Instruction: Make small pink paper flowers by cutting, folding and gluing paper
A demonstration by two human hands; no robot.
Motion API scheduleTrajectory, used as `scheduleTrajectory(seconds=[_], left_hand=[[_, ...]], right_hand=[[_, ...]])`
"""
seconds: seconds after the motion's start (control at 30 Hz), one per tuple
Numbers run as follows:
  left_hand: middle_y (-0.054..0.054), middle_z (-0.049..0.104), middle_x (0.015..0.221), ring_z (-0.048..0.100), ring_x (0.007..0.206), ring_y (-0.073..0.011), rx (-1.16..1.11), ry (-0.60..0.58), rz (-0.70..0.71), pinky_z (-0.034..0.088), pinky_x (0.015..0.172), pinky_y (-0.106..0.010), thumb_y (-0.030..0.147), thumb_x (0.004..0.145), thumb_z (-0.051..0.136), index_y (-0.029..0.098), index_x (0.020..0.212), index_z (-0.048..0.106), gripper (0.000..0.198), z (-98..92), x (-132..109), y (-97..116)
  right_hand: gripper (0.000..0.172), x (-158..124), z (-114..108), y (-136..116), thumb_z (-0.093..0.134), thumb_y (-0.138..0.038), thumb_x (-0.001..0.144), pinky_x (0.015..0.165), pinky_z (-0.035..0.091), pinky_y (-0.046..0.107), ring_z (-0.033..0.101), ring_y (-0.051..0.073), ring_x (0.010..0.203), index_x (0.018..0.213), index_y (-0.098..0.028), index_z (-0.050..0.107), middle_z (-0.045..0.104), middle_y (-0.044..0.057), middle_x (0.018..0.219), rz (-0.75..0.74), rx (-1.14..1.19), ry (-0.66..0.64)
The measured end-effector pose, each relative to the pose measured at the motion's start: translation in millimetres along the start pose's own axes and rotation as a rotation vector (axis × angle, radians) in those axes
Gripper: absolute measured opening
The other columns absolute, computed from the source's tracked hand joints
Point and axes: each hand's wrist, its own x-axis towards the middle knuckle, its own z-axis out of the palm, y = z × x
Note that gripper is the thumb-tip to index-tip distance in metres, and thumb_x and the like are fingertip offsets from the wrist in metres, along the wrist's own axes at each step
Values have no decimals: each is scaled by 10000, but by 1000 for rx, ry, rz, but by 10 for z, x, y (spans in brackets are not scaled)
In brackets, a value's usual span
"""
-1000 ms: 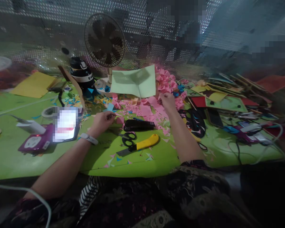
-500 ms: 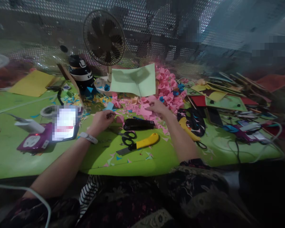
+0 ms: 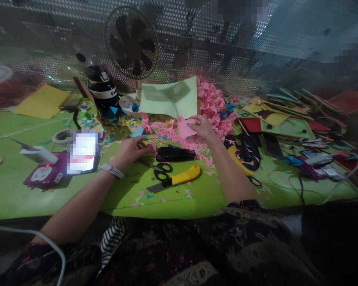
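My right hand (image 3: 203, 128) pinches a square of pink paper (image 3: 186, 128) by its right edge, above pink scraps. My left hand (image 3: 131, 150), with a white watch on the wrist, has its fingers closed at the left edge of a small pink paper piece (image 3: 152, 147); how firmly it grips is hard to see. Just right of that piece lies a black stapler (image 3: 175, 153). Nearer to me are small black scissors (image 3: 162, 171) and a yellow-handled cutter knife (image 3: 179, 178). Behind my right hand rises a heap of folded pink paper pieces (image 3: 212, 103).
A pale green sheet (image 3: 170, 97) stands before a fan (image 3: 131, 43) and a dark bottle (image 3: 101, 89). Left are a lit phone (image 3: 82, 153), a purple box (image 3: 46, 172) and a tape roll (image 3: 61, 137). Large black scissors (image 3: 246, 151) and stacked cards (image 3: 286, 107) lie right.
My left fingers have moved right to the small pink piece. My right hand has drawn the pink square slightly up, and it now shows more fully. The view has shifted slightly.
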Motion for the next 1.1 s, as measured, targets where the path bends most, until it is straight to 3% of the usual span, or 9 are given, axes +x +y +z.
scheduleTrajectory(seconds=[0.17,0.3,0.47,0.6,0.77,0.87,0.97,1.03,1.1], left_hand=[[-61,753,804,674,724,-220,10,-14,10,451,615,-281,502,774,640,191,1083,732,448,-3,3,-22],[-65,730,747,639,667,-200,55,105,-27,425,602,-291,466,826,586,182,989,759,370,-45,9,-25],[-91,729,970,651,802,-212,-16,68,32,479,697,-305,505,757,695,181,1017,745,418,-7,46,-62],[-64,699,917,634,835,-200,-50,62,99,499,769,-316,403,748,727,202,815,725,212,51,69,-65],[-92,691,1003,633,989,-198,-347,182,185,516,894,-351,353,757,734,175,818,680,196,22,57,1],[-83,688,991,666,932,-190,-627,156,83,554,818,-341,393,739,755,162,864,625,293,18,39,43],[-44,682,918,687,844,-178,-845,113,-12,578,718,-316,412,710,783,172,915,572,380,16,26,76],[-37,686,922,690,862,-170,-918,168,-21,582,716,-298,369,708,791,175,925,557,373,1,26,89],[-24,690,908,689,873,-159,-956,245,-22,579,729,-283,318,720,781,182,949,554,350,-23,32,90]], right_hand=[[314,16,31,18,613,-225,748,715,536,334,660,199,790,1051,-145,636,710,86,925,-18,-7,6],[354,2,64,7,589,-244,755,689,535,323,657,193,776,1090,-145,648,710,78,922,-45,5,-33],[338,-7,130,-8,591,-226,750,656,531,314,648,180,734,1068,-131,653,709,91,944,-21,-2,-30],[288,-27,178,-6,586,-205,753,617,526,301,640,174,708,1021,-130,658,702,90,913,7,4,-52],[198,-24,183,40,602,-226,754,617,532,308,640,187,733,926,-153,665,680,67,875,-50,-103,-72],[144,-33,171,4,612,-208,751,723,545,350,648,207,794,875,-167,674,688,64,891,-121,-248,-45],[207,-164,167,-204,583,-148,767,831,525,389,646,216,855,953,-170,672,703,85,972,-199,-369,56],[187,-351,186,-438,545,-179,830,812,521,381,644,205,819,968,-155,669,710,105,961,-237,-359,-42],[186,-604,242,-692,550,-281,873,730,532,349,647,185,734,926,-159,681,720,92,897,-246,-319,-312]])
